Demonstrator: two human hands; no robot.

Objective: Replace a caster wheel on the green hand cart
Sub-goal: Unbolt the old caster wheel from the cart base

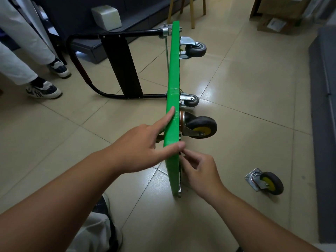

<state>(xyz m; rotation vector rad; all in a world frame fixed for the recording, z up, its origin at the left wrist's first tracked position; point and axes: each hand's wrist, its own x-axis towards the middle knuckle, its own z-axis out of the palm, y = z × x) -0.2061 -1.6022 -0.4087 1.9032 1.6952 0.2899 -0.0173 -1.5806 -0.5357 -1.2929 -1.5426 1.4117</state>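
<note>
Beside right hand's [201,171] fingers [189,154] stands the green cart [174,70].

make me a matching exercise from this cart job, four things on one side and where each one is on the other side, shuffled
Things
1. loose caster
2. left hand
3. right hand
4. black handle

Places
a. sticks out from the green deck, on the face opposite the mounted wheels
b. fingertips pinched at the deck's wheel side, near its closest corner
c. lies on the floor tiles, apart from the deck
d. holds the deck's top edge

Pairs: 1-c, 2-d, 3-b, 4-a
</note>
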